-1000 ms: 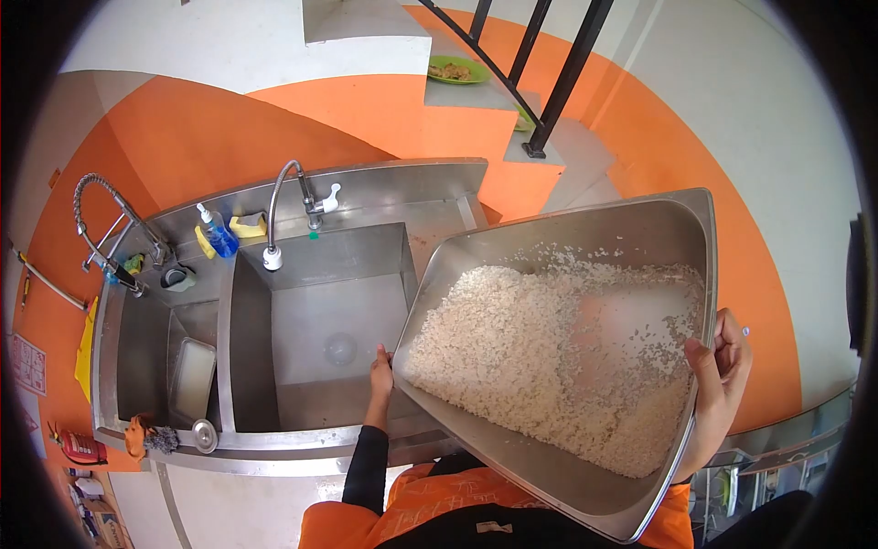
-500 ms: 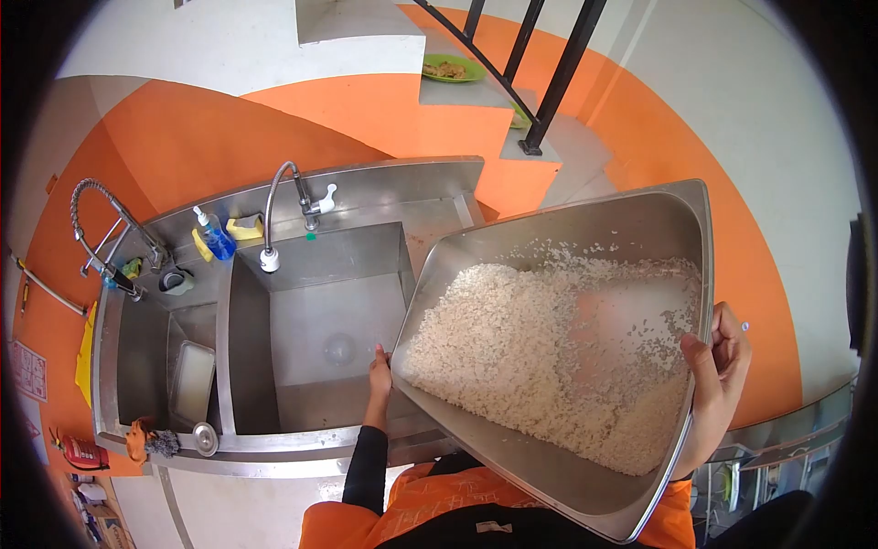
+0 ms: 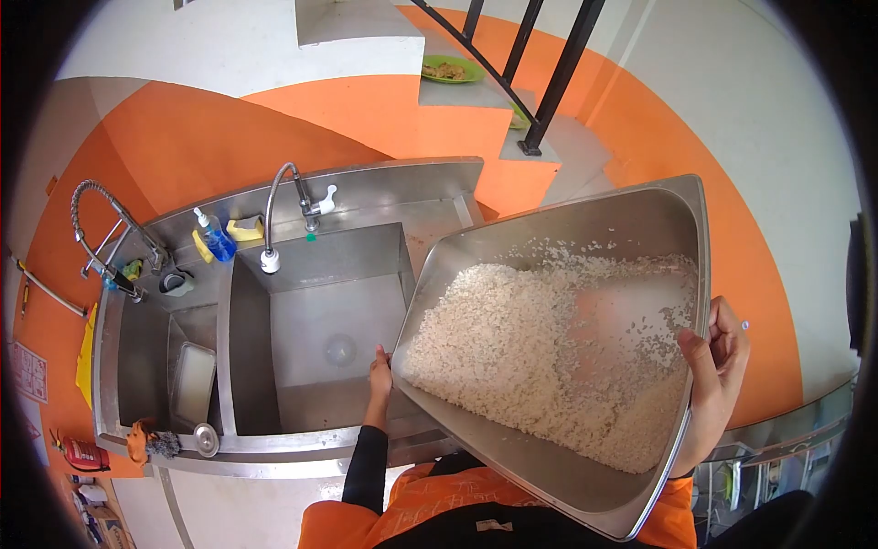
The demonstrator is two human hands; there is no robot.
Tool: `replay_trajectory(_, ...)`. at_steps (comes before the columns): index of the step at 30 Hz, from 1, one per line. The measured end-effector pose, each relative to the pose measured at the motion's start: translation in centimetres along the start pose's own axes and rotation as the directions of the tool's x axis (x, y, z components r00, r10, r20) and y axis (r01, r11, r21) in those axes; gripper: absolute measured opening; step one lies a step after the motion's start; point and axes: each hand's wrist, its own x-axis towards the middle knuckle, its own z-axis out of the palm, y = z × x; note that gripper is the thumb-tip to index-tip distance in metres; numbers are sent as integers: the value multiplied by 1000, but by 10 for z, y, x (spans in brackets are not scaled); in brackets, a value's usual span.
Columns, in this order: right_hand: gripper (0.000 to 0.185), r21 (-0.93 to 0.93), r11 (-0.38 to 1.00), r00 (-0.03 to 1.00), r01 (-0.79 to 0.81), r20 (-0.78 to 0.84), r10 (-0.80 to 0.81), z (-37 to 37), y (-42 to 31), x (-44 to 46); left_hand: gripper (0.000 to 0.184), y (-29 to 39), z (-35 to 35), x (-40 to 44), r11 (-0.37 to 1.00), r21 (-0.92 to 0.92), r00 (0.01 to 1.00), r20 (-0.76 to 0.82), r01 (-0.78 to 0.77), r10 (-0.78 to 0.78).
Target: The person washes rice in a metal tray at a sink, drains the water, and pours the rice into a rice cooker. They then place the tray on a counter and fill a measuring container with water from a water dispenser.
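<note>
A deep metal pan (image 3: 585, 224) is held up in front of me, to the right of the sink, tilted with its left corner lower. White rice (image 3: 494, 339) is heaped over its left and lower parts, while a patch of pan floor shows at the right with scattered grains. My left hand (image 3: 380, 373) grips the pan's left corner, its fingers partly hidden by the pan. At the right rim, my right hand (image 3: 720, 366) holds on with the thumb over the edge.
A steel double sink (image 3: 343, 320) with a curved faucet (image 3: 274, 206) and a spring faucet (image 3: 91, 197) lies at the left. A blue bottle (image 3: 218, 240) and sponge (image 3: 245, 228) stand behind it. Stairs hold a green plate (image 3: 466, 71); a black railing (image 3: 562, 82) rises beside them.
The right side of the pan has risen slightly together with my right hand. My left hand stays at the left corner, and the rice looks nearly the same.
</note>
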Motion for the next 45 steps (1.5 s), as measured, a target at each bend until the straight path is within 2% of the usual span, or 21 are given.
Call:
replay_trajectory(4, 15, -24, 999, 998, 30, -56, -31, 4, 0, -2, 67, -4, 0, 1, 1000, 13, 1000, -1, -14, 14)
replay_trajectory(11, 16, -12, 999, 999, 31, -39, -31, 3, 0, 1, 67, -17, 0, 10, 1000, 6, 1000, 16, 2, -3)
replay_trajectory(17, 15, -27, 999, 1000, 26, 5, -26, -1, 3, 4, 66, 6, 0, -4, 1000, -4, 1000, 4, -14, 14)
replay_trajectory(26, 13, -2, 1000, 1000, 18, 2, -18, 2, 1, 3, 64, 11, 1, -11, 993, -118, 999, 31, 22, -19)
replay_trajectory(29, 13, -27, 1000, 1000, 13, 20, -13, -2, 1, 3, 67, -4, 0, -1, 1000, -13, 1000, 3, 16, -16)
replay_trajectory(32, 13, -28, 999, 1000, 18, 10, -18, 0, 1, 3, 68, -22, 0, 10, 999, -33, 1000, 16, 1, 0)
replay_trajectory(38, 13, -37, 999, 1000, 25, 15, -25, 0, 0, 3, 68, -11, -1, 2, 1000, 0, 1000, -2, 29, -29)
replay_trajectory(41, 12, -36, 999, 999, 23, 26, -22, -1, 0, 4, 66, 12, 0, -14, 997, -58, 998, -2, 56, -57)
replay_trajectory(45, 12, -16, 1000, 998, 20, 56, -19, -1, -1, 5, 64, -4, -1, -3, 998, -45, 999, 6, 53, -53)
